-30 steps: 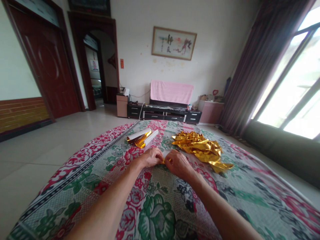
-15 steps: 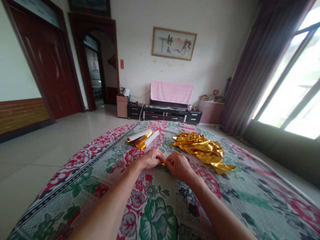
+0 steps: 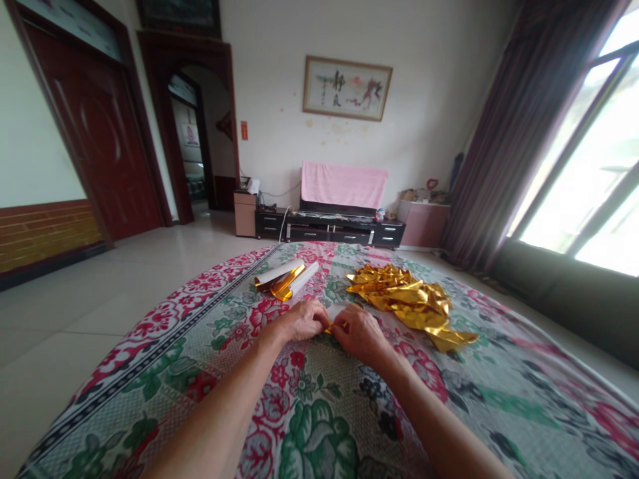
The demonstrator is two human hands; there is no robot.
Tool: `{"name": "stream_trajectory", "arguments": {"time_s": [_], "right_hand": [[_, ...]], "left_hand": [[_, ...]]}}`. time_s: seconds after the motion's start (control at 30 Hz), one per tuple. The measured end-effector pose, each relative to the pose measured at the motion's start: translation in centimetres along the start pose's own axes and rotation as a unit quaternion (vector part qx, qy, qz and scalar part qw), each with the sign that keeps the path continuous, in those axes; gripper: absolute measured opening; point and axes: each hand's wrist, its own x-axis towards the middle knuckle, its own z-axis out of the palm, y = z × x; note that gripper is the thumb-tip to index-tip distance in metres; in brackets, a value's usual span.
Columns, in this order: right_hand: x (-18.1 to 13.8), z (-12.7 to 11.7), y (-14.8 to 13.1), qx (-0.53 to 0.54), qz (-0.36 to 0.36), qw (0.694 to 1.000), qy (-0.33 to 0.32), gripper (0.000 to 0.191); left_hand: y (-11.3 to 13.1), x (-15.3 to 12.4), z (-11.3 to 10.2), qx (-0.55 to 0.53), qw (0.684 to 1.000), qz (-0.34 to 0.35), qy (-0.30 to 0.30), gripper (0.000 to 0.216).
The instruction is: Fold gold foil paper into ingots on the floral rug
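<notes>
Head view: the left hand (image 3: 305, 320) and right hand (image 3: 363, 334) pinch gold-and-white paper (image 3: 336, 310) over the tablecloth (image 3: 319, 426); curled sheets (image 3: 288, 282) and crumpled foil (image 3: 405, 297) lie beyond.

Two large dark Chinese characters stand one above the other on the framed picture (image 3: 348, 90): the upper (image 3: 338, 80) looks like 静, the lower (image 3: 337, 101) is too blurred to read surely. Smaller writing (image 3: 324, 92) beside them and marks on the red wall sign (image 3: 244, 130) are illegible.
</notes>
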Motion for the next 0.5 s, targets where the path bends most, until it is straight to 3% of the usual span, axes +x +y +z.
{"name": "stream_trajectory", "arguments": {"time_s": [0.3, 0.5], "right_hand": [[0.04, -0.2, 0.15, -0.001, -0.007, 1.0, -0.004, 0.018], [0.24, -0.25, 0.25, 0.0, -0.007, 1.0, -0.014, 0.019]], "left_hand": [[0.62, -0.07, -0.02, 0.02, 1.0, 0.012, 0.008, 0.02], [0.64, -0.18, 0.13, 0.015, 0.999, -0.026, 0.019, 0.017]]}}
